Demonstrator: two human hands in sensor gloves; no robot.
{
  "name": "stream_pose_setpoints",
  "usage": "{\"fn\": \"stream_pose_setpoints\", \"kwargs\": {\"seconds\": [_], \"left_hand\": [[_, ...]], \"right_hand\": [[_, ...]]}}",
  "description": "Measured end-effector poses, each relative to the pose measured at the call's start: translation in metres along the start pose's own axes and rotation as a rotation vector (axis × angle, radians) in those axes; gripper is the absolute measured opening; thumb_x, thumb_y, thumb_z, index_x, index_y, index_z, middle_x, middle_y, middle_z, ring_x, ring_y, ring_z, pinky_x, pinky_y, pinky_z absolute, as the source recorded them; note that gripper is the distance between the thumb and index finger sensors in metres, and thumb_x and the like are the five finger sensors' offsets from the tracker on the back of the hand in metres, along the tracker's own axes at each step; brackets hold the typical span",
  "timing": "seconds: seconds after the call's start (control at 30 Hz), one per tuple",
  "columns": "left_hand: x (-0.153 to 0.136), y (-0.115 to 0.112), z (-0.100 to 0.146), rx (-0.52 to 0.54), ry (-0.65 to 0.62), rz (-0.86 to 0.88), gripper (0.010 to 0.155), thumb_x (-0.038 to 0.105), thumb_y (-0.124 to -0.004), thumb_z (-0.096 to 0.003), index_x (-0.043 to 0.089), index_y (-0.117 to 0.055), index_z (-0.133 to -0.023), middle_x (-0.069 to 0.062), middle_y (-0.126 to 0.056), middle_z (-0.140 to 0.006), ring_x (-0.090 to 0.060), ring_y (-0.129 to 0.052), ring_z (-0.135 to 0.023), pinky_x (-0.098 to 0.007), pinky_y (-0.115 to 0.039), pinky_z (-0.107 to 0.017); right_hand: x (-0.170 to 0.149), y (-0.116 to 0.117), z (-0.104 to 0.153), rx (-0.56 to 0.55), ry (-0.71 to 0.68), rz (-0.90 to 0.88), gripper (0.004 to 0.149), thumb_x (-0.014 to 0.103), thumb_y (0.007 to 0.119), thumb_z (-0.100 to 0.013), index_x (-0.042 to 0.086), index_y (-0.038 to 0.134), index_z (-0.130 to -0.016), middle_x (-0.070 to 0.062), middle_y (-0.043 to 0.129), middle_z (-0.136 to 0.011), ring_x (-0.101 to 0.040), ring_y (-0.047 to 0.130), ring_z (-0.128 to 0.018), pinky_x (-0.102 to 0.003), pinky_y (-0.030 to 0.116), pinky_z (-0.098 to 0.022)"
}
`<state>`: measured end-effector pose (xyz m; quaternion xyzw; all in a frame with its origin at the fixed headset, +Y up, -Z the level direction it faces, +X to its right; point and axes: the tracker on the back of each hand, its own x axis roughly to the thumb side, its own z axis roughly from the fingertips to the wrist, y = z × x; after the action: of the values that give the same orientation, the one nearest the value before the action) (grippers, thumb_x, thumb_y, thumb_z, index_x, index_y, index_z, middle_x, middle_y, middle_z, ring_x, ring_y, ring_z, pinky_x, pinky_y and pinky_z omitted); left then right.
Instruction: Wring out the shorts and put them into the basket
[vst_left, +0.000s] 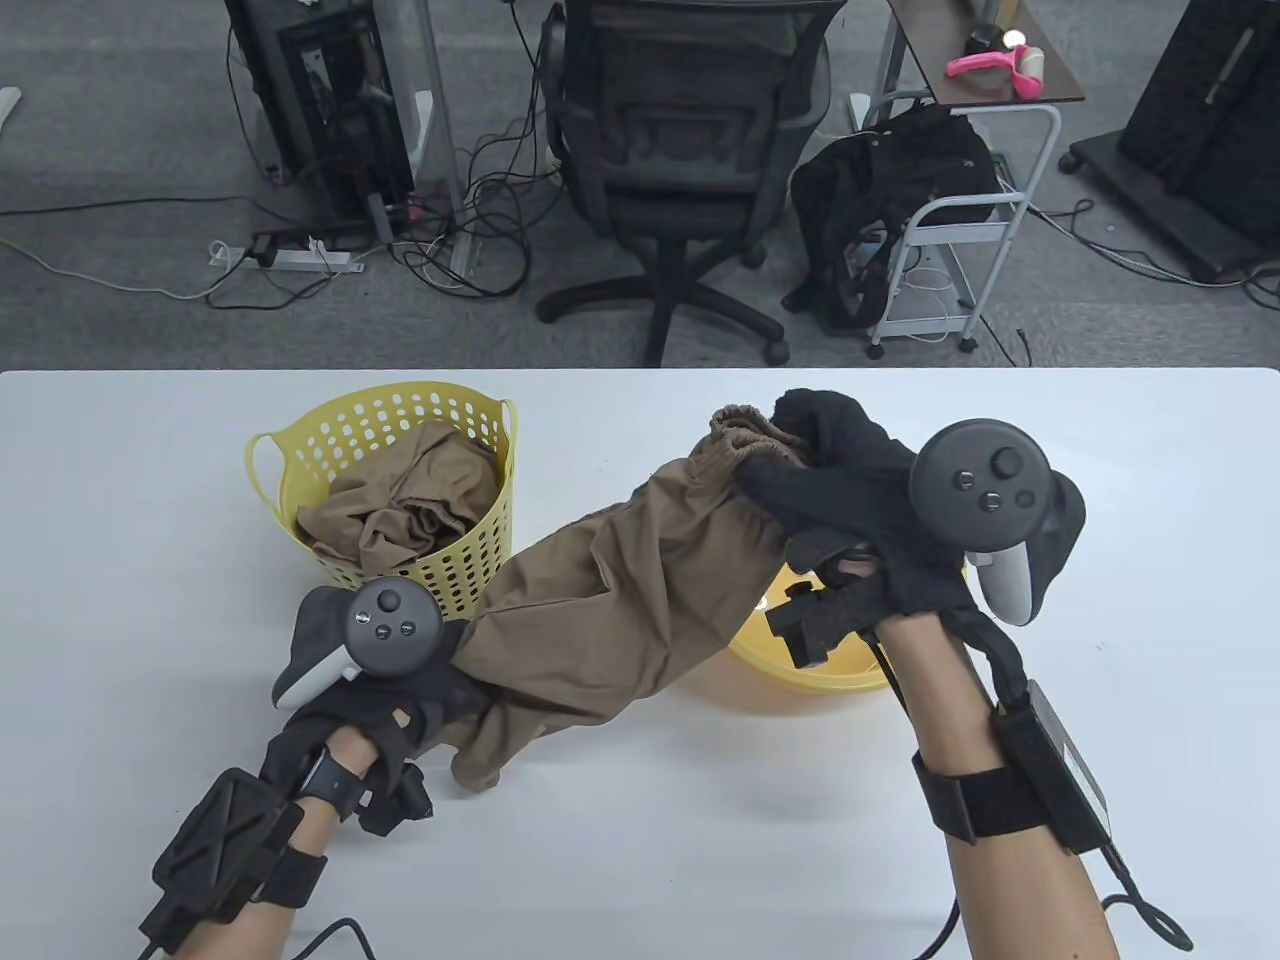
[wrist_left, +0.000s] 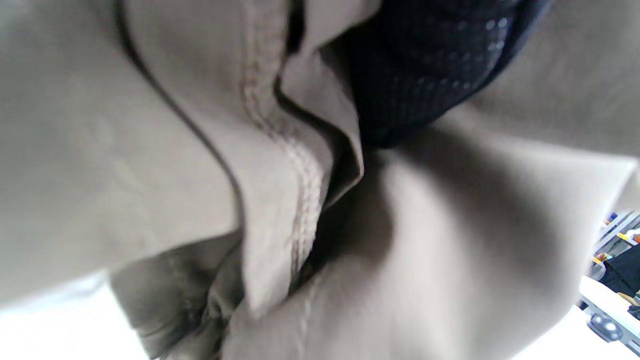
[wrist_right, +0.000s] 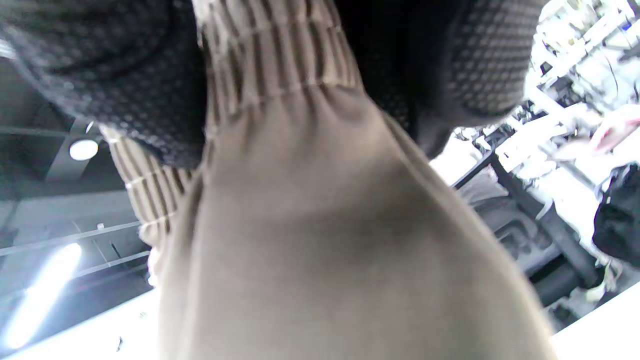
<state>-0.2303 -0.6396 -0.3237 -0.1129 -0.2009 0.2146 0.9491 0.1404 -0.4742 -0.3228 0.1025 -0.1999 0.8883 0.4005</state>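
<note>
1. The white table top (vst_left: 640, 860) carries everything; work above it so that drips fall on it or into the bowl rather than on the floor.
2. The brown cotton shorts (vst_left: 620, 590) hang stretched in the air between both hands, their lower hem end drooping to the table by the left hand. They look only loosely gathered, not yet tightly twisted, so I judge the wringing is at its start.
3. The yellow perforated plastic basket (vst_left: 400, 420) stands at the rear left, already holding another brown garment (vst_left: 400, 510); it is near the left hand, an easy drop afterwards.
4. A yellow round bowl (vst_left: 800, 665) sits beneath the raised end, mostly hidden; keep the twist over it.
5. The right hand (vst_left: 830, 480) has its gloved fingers clamped round the ribbed waistband (wrist_right: 280, 65). Hold firm and roll the wrist away.
6. The left hand (vst_left: 420, 700) grips the leg end, fingers curled into the cloth. Turn it the opposite way and draw the hands apart to keep tension.
</note>
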Motion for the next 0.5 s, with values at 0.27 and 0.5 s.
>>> {"fn": "stream_pose_setpoints", "kwargs": {"seconds": [0.27, 0.5], "left_hand": [[0.016, 0.033, 0.012, 0.109, -0.042, 0.046, 0.069, 0.033, -0.105, -0.0398, 0.007, -0.074, -0.095, -0.006, -0.103, -0.068, -0.033, -0.113, -0.058, -0.062, -0.083, -0.05], [0.035, 0.045, 0.016, 0.173, -0.092, 0.199, 0.069, 0.031, -0.1, -0.0445, 0.003, -0.068, -0.099, -0.01, -0.099, -0.074, -0.037, -0.109, -0.064, -0.064, -0.08, -0.051]], "right_hand": [[-0.005, 0.021, 0.014, 0.013, -0.068, 0.188, 0.067, 0.046, 0.098, -0.042, 0.005, 0.074, -0.089, -0.016, 0.09, -0.076, -0.037, 0.101, -0.055, -0.037, 0.09, -0.041], [-0.004, 0.048, 0.022, 0.053, -0.098, 0.242, 0.066, 0.045, 0.099, -0.042, 0.005, 0.075, -0.088, -0.016, 0.091, -0.076, -0.036, 0.102, -0.054, -0.036, 0.092, -0.039]]}}
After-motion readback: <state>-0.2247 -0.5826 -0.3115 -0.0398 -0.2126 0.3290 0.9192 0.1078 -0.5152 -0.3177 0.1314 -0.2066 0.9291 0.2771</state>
